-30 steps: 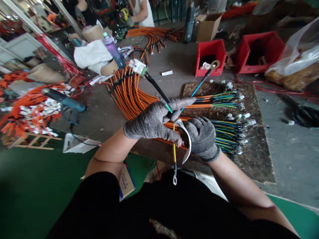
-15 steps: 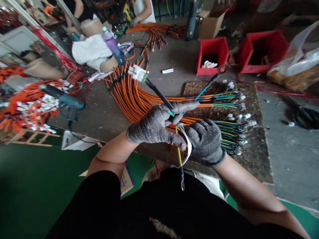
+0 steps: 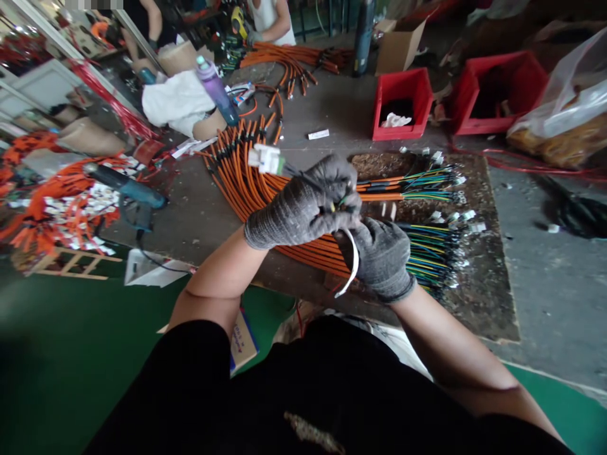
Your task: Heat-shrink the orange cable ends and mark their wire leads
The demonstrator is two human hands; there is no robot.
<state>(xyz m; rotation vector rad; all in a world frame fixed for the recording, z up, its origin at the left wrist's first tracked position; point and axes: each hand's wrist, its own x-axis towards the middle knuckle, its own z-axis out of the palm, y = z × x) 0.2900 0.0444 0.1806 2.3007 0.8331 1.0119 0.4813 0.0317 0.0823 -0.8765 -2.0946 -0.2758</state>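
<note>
Both hands wear grey knit gloves and meet above the bench. My left hand [image 3: 308, 205] is closed round a dark cable, whose white connector [image 3: 265, 158] sticks out to the left, slightly blurred. Bits of green and yellow wire show between its fingers. My right hand [image 3: 383, 258] is closed against the left fingertips, and a curved white strip [image 3: 353, 268] hangs from it. Under and behind the hands lie many orange cables [image 3: 237, 180], with green, yellow and blue wire ends [image 3: 429, 253] fanned out on a worn board [image 3: 493, 284].
Two red bins [image 3: 425, 101] stand at the back right beside a plastic bag [image 3: 564, 120]. A purple bottle [image 3: 215, 88] and a heat gun [image 3: 126, 184] are on the left. Across the bench a person's gloved hand [image 3: 253, 38] is near more orange cables.
My left hand has moved up and its fingers have closed. The blue and yellow wires that stuck out are now mostly hidden. My right hand has shifted slightly left and up.
</note>
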